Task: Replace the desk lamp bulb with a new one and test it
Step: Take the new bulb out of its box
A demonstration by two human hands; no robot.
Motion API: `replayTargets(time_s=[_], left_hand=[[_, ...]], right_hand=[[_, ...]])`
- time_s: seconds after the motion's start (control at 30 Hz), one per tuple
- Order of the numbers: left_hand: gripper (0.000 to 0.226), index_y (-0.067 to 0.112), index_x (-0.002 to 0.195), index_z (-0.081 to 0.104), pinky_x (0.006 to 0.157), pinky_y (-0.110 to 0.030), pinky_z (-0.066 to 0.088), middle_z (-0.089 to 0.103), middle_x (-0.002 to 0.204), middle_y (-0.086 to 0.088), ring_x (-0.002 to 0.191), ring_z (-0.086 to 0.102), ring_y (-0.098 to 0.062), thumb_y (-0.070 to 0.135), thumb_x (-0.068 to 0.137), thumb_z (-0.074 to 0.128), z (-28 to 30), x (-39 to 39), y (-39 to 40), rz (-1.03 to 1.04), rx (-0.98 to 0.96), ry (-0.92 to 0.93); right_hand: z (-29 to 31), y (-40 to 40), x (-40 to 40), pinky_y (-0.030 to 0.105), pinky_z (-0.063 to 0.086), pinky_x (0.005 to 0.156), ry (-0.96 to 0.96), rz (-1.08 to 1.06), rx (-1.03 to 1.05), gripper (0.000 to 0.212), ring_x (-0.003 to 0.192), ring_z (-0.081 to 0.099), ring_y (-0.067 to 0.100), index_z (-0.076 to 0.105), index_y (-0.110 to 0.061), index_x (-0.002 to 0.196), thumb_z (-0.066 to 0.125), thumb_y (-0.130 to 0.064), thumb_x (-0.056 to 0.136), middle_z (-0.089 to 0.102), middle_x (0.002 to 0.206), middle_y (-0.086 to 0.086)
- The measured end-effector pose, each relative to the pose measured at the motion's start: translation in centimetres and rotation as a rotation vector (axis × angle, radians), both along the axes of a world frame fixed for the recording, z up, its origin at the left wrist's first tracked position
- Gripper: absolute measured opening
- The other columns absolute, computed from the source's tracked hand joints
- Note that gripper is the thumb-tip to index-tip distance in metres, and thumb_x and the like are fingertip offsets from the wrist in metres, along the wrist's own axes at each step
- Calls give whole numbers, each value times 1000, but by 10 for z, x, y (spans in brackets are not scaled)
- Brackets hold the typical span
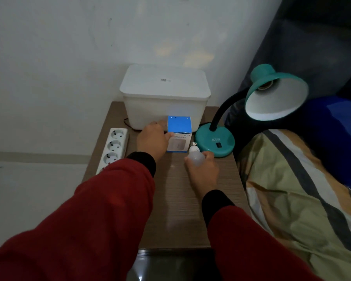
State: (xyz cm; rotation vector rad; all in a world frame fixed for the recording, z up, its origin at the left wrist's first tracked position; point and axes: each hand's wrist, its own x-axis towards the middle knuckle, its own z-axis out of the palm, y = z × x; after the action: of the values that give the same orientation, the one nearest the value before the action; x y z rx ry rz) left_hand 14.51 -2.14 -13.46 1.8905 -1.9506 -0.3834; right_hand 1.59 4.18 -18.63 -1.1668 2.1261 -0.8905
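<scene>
A teal desk lamp stands at the table's right edge, its round base [215, 141] on the wood and its shade [277, 96] tilted toward me on a black gooseneck. The socket [264, 86] inside the shade holds no bulb. My right hand [204, 172] grips a white bulb [196, 156] low over the table, screw cap pointing away, just left of the lamp base. My left hand [152, 138] rests against the left side of a small blue and white box [178, 135] that stands upright.
A white lidded plastic bin [164, 96] sits at the back against the wall. A white power strip [114, 149] lies along the small wooden table's [176, 209] left edge. Bedding [304, 189] crowds the right side.
</scene>
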Motion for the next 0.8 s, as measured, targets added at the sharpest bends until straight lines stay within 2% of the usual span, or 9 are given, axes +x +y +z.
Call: replayTargets(time_s=[0.13,0.23,0.33,0.4,0.53,0.67,0.8], left_hand=[[40,13,126,55,90,-34,46,62,122,-12,113,56,-27,33,90,56,-11,3,-1,-15,-41,119],[40,14,125,57,91,-33,46,64,122,-9,112,58,-24,36,90,56,-16,4,-4,-11,-57,163],[40,15,124,58,91,-31,46,65,121,-7,111,59,-21,36,90,57,-18,3,-6,13,-44,212],[40,15,124,58,92,-26,45,65,122,-6,111,60,-19,34,89,58,-19,2,-7,34,-49,253],[37,10,123,60,85,-13,34,65,122,-8,113,60,-17,25,89,60,-18,-1,-6,75,-53,358],[31,9,118,63,81,-11,34,66,117,-9,108,61,-17,20,89,61,-17,-5,-6,113,-57,416],[28,8,115,63,83,-16,39,66,116,-9,108,61,-18,14,87,63,-17,-7,-7,119,-56,478]], right_hand=[[-4,-6,-1,45,47,94,15,15,-6,59,109,54,30,48,-12,119,67,-46,76,58,117,14],[-6,-8,-2,45,44,98,44,20,-45,66,116,51,29,47,-13,126,68,-49,74,55,124,12],[-1,-13,-6,39,37,106,149,4,-151,65,127,42,25,47,-11,131,65,-45,80,49,134,10],[6,-21,-6,34,35,106,148,34,-240,58,127,42,23,48,-8,131,64,-39,83,51,134,10],[19,-38,-3,26,40,100,32,114,-320,46,119,53,18,53,-7,127,64,-26,86,59,128,9],[28,-46,1,17,45,88,-137,142,-323,44,101,56,6,51,-7,128,63,-15,86,64,120,9],[29,-47,4,17,45,88,-241,126,-345,44,102,56,7,49,-8,128,61,-8,87,61,123,11]])
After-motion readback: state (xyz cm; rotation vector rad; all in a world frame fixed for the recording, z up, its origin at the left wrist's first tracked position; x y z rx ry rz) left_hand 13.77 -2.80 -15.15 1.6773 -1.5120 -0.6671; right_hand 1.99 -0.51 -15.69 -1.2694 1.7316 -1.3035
